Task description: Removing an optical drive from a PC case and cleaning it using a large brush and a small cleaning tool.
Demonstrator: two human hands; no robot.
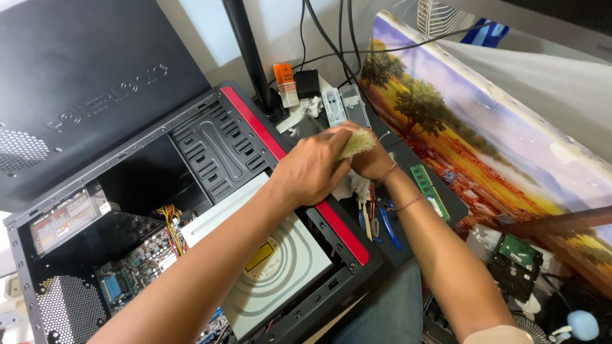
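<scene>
Both forearms extended forward; left hand (312,171) and right hand (368,159) meet, fingers curled.

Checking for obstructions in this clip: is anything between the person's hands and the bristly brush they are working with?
Nothing visible does. The left hand and right hand meet directly at the pale bristle brush, held above the red-trimmed edge of the open computer case. No cable, tool or part comes between hands and brush.

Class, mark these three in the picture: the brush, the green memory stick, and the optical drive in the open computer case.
brush (358,143), head view, on its pale bristles.
green memory stick (426,186), head view, mid-length of the board.
optical drive (287,267), head view, on its white top cover.
</scene>
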